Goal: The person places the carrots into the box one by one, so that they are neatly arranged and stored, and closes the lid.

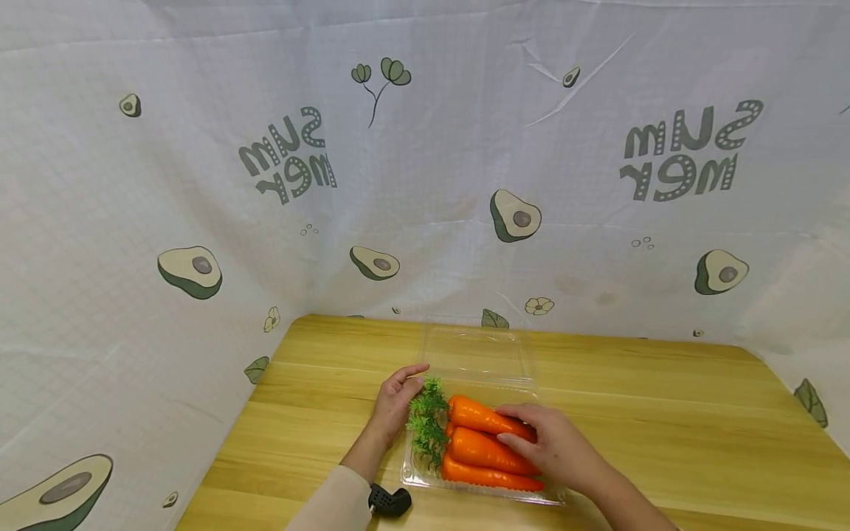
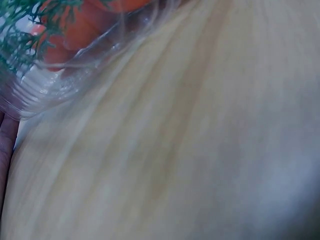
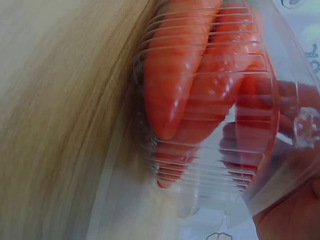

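Note:
Several orange carrots with green leafy tops lie side by side in a clear plastic clamshell box. The box's hinged lid is folded back, away from me. My right hand pinches the narrow end of the farthest upper carrot between thumb and fingers. Through the box wall, the right wrist view shows fingers on both sides of a carrot. At the box's left end, my left hand rests beside the leafy tops, its fingers fairly straight. Only a sliver of it shows in the left wrist view.
The box stands on a wood-grain table. A pale curtain printed with avocados surrounds the table at the back and sides. Near my left sleeve is a black wrist device.

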`<state>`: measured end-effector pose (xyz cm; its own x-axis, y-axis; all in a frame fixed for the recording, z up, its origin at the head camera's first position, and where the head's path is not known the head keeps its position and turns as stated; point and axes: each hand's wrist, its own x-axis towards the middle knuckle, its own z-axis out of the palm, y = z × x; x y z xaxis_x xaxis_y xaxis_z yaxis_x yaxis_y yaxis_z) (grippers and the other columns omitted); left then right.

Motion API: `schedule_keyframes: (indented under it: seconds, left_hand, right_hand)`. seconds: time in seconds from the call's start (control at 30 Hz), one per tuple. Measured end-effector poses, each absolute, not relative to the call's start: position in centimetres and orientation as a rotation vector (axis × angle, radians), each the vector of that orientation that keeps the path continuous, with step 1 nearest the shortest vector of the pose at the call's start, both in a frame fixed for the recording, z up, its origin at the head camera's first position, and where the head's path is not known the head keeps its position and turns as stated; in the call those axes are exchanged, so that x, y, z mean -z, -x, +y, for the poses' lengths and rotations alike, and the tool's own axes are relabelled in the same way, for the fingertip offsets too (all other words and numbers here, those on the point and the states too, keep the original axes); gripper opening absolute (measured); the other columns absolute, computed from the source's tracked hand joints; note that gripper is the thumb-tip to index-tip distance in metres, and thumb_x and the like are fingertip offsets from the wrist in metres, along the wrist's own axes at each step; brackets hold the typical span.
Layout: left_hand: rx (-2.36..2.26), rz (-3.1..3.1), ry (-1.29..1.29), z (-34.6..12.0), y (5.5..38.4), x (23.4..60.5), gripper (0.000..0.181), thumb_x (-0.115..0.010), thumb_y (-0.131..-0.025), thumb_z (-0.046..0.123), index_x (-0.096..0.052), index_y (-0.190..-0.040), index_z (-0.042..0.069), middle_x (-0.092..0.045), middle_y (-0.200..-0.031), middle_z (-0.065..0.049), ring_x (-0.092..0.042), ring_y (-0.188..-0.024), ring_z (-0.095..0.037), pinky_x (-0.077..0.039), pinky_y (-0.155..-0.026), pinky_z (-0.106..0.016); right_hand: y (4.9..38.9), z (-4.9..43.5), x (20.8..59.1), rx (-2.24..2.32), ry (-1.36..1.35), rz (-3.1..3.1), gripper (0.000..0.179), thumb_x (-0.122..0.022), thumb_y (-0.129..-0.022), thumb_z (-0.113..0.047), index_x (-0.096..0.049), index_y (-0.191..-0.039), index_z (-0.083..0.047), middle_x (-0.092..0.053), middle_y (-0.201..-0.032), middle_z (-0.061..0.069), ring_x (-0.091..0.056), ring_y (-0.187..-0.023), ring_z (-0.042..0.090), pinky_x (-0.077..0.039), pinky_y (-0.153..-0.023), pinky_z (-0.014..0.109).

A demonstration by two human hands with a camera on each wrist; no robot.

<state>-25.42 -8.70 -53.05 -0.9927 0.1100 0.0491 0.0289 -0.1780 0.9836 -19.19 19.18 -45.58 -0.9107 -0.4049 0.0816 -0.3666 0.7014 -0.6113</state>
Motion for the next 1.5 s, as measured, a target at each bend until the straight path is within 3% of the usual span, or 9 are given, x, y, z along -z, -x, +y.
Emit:
schedule_keyframes:
  seconds: [0.23,0.53,0.7,0.8,0.9,1.03,1.27,1.37,1.5]
  left_hand:
    - [-2.345,1.991,-0.151,-8.7,25.5,53.1,0.041,-0.056,-0.103,0.014,-0.057,-0.138,-0.006,-0.056,-0.078,0.012,-0.055,-0.089,-0.004,-0.047,-0.086,-0.02]
    - [-2.32,2.004,-0.134,-8.8,25.5,53.1,0.039,-0.055,-0.104,0.015,-0.059,-0.138,-0.003,-0.056,-0.079,0.011,-0.055,-0.092,-0.007,-0.047,-0.088,-0.022]
    - [-2.319,1.996,-0.129,-8.8,25.6,53.1,0.039,-0.056,-0.103,0.015,-0.058,-0.138,-0.003,-0.053,-0.073,0.012,-0.051,-0.076,-0.004,-0.045,-0.073,-0.018]
    - [-2.322,1.989,-0.126,-8.8,25.6,53.0,0.039,-0.056,-0.103,0.015,-0.058,-0.138,-0.003,-0.049,-0.066,0.013,-0.041,-0.057,-0.002,-0.038,-0.056,-0.017]
    - [-2.327,1.984,-0.132,-8.8,25.6,53.0,0.039,-0.056,-0.103,0.014,-0.058,-0.138,-0.004,-0.044,-0.061,0.013,-0.03,-0.049,-0.002,-0.032,-0.051,-0.018]
    - [-2.338,1.982,-0.139,-8.9,25.5,53.0,0.039,-0.055,-0.103,0.013,-0.058,-0.138,-0.004,-0.042,-0.061,0.012,-0.034,-0.054,-0.003,-0.038,-0.06,-0.019]
    - [-2.331,2.01,-0.132,-8.8,25.4,53.0,0.039,-0.056,-0.103,0.014,-0.059,-0.138,-0.004,-0.05,-0.069,0.012,-0.04,-0.059,-0.003,-0.04,-0.064,-0.019]
    - [-2.333,2.009,-0.143,-8.9,25.4,53.1,0.041,-0.056,-0.103,0.015,-0.057,-0.138,-0.005,-0.058,-0.078,0.013,-0.051,-0.075,-0.002,-0.046,-0.079,-0.019]
    - [-2.386,1.922,-0.149,-9.0,25.3,53.2,0.043,-0.055,-0.104,0.014,-0.053,-0.141,-0.007,-0.062,-0.081,0.015,-0.056,-0.086,-0.004,-0.048,-0.085,-0.02]
  right_hand:
    - [19.3,18.7,45.5,0.933,0.594,2.851,0.038,-0.076,-0.091,-0.038,-0.072,-0.125,-0.02,-0.073,-0.12,-0.005,-0.069,-0.106,0.016,-0.059,-0.091,0.04]
    - [19.2,18.3,45.6,0.896,0.568,2.86,0.037,-0.078,-0.09,-0.032,-0.072,-0.124,-0.018,-0.073,-0.121,-0.002,-0.069,-0.107,0.019,-0.059,-0.092,0.044]
    - [19.2,18.3,45.8,0.883,0.567,2.874,0.036,-0.078,-0.09,-0.029,-0.072,-0.124,-0.017,-0.073,-0.12,-0.002,-0.07,-0.107,0.019,-0.059,-0.093,0.044]
    - [19.3,18.2,45.9,0.879,0.567,2.884,0.035,-0.078,-0.09,-0.026,-0.072,-0.123,-0.017,-0.074,-0.12,-0.002,-0.07,-0.108,0.02,-0.059,-0.093,0.044]
    - [19.3,18.3,45.9,0.888,0.573,2.888,0.034,-0.078,-0.09,-0.024,-0.073,-0.123,-0.017,-0.074,-0.12,-0.002,-0.07,-0.108,0.021,-0.059,-0.092,0.043]
    - [19.3,18.4,45.9,0.932,0.599,2.877,0.032,-0.078,-0.091,-0.024,-0.073,-0.122,-0.017,-0.074,-0.119,-0.002,-0.07,-0.108,0.021,-0.06,-0.09,0.041]
    - [19.2,19.0,45.7,1.125,0.582,2.793,0.033,-0.073,-0.095,-0.025,-0.071,-0.124,-0.011,-0.074,-0.12,0.002,-0.07,-0.11,0.025,-0.059,-0.092,0.042]
    - [19.2,19.5,45.7,1.23,0.505,2.787,0.031,-0.072,-0.096,-0.023,-0.071,-0.124,-0.011,-0.074,-0.12,0.002,-0.07,-0.11,0.025,-0.058,-0.094,0.041]
    - [19.6,20.2,45.4,1.317,0.375,2.859,0.027,-0.072,-0.095,-0.014,-0.071,-0.122,-0.009,-0.075,-0.116,0.005,-0.071,-0.106,0.025,-0.06,-0.09,0.037]
